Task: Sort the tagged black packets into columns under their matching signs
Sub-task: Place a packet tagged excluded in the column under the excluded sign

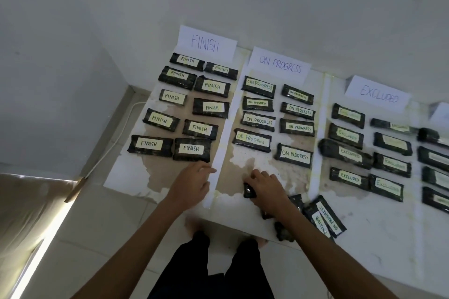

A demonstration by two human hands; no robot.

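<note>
Three paper signs stand at the back of the table: FINISH (206, 43), ON PROGRESS (280, 65) and EXCLUDED (379, 96). Several tagged black packets lie in double columns under each sign. My right hand (264, 185) grips a black packet (249, 192) at the near end of the ON PROGRESS column; its tag is hidden. My left hand (192, 183) hovers with relaxed fingers just below the nearest FINISH packet (192, 149), holding nothing. A small pile of unsorted packets (325, 217) lies at the table's front edge, tags reading ON PROGRESS and WAITING.
White strips (222, 148) divide the columns on the worn table (126, 175). A fourth sign (441, 114) and more packets run off the right edge. A white cable (114, 143) hangs down the wall at left. My legs stand at the front edge.
</note>
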